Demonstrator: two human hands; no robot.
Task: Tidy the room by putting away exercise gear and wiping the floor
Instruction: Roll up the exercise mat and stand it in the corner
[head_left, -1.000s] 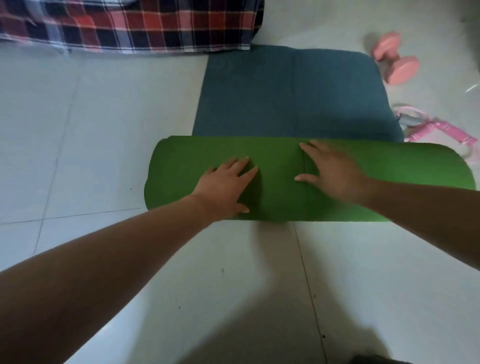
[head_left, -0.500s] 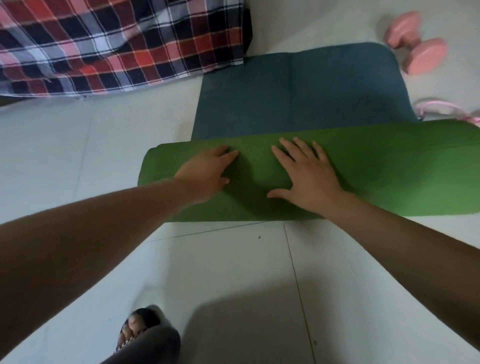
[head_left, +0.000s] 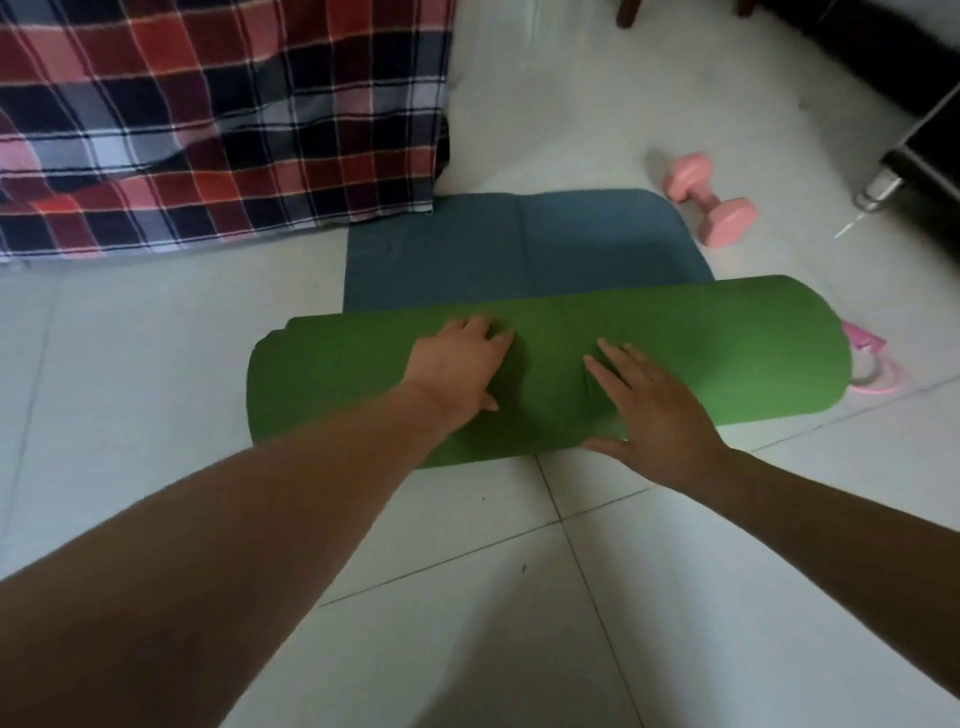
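While the yoga mat (head_left: 701, 353) is mostly wound into a thick green roll lying across the tiled floor (head_left: 467, 571), a short teal stretch of it (head_left: 519, 249) lies flat beyond the roll, reaching to the hem of the plaid blanket (head_left: 208, 130). I judge the rolling well past halfway but not finished. Left hand (head_left: 457, 374) rests palm down on the roll left of centre, fingers slightly bent over the crest, pressing and not gripping. Right hand (head_left: 654, 415) lies splayed just beside it, fingers straight, thumb down at the roll's near edge; neither hand has hold of anything. Still to do, as I read it: close the last stretch, stow the mat, then collect the pink dumbbell (head_left: 709, 200), loose on the tiles beyond the roll's right end, and the pink ring (head_left: 872, 364) half hidden behind that end. No cloth or mop in sight, so I take the floor wipe as not started. Against half a second ago: the view has lifted, bringing dark furniture (head_left: 914, 104) into the top right; the sandalled foot at the bottom edge is gone; the right hand sits lower on the roll, and the left fingers now reach over its top.
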